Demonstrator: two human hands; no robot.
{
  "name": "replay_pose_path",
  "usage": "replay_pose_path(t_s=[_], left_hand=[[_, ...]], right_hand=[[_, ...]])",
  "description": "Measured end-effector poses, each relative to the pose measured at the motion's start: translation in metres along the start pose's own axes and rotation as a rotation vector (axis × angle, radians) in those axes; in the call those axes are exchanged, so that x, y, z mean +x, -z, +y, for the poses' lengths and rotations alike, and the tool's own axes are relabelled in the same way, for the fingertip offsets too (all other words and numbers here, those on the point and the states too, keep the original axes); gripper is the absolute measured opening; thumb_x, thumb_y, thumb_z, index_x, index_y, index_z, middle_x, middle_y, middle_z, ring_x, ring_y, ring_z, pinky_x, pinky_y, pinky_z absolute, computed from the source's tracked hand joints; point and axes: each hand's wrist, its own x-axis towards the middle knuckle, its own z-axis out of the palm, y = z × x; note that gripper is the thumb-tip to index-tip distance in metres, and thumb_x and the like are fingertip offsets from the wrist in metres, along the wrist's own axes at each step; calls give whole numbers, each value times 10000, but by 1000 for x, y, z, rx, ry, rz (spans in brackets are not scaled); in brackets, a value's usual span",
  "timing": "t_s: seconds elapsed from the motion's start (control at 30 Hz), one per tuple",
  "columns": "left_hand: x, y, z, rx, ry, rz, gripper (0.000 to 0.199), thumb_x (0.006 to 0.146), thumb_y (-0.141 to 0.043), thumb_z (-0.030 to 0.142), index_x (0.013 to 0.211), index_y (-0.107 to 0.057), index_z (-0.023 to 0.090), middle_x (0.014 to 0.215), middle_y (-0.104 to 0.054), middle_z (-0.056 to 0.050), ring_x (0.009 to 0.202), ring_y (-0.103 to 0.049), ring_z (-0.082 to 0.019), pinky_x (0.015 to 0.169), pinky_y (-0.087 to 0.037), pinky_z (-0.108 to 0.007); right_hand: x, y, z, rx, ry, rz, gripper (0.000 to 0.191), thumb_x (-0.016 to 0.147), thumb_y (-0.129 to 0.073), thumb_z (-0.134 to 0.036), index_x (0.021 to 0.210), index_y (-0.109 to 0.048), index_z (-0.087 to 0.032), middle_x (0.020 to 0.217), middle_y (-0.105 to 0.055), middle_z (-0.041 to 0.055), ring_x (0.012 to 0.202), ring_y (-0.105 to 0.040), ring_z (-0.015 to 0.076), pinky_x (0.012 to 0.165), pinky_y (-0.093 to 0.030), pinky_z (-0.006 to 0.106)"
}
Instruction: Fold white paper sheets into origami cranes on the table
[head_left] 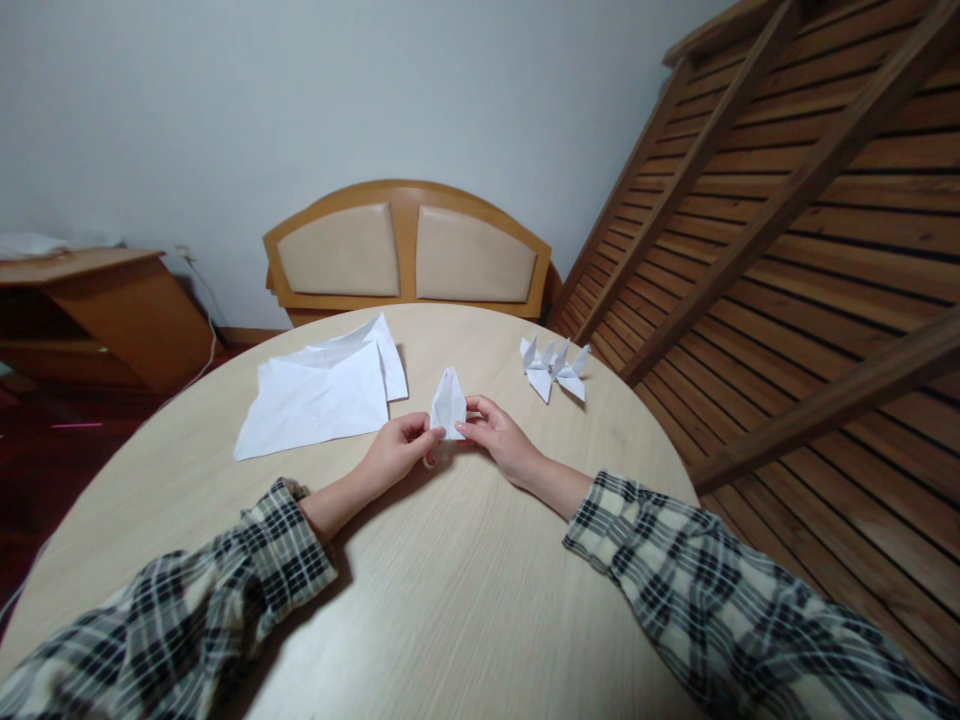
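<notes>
Between my two hands, a small folded white paper (448, 402) is held upright, its narrow pointed end facing up. My left hand (401, 447) pinches its lower left corner with thumb and fingers. On the other side, my right hand (501, 440) grips the lower right corner the same way. To the right, farther back, stand folded paper cranes (553, 368) set close together. White paper sheets (319, 398) with creases lie at the left, just beyond my left hand, partly overlapping.
Everything rests on a round pale wooden table (450, 600). Behind it stands a wooden headboard (409, 250) with beige panels against the wall. A slatted wooden frame (810, 260) leans along the right. At far left is a brown desk (135, 300) with a cable beside it.
</notes>
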Motion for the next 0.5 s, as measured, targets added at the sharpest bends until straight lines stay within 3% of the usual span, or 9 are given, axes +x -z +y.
replay_pose_path(t_s=[0.5], left_hand=[[0, -2, 5, -15, 26, 21, 326, 834, -551, 410, 610, -503, 178, 546, -495, 26, 521, -474, -108, 540, -402, -252]], right_hand=[[0, 0, 0, 7, -19, -63, 249, 738, -694, -325, 948, -676, -192, 980, -674, 40, 906, -603, 164, 828, -482, 328]])
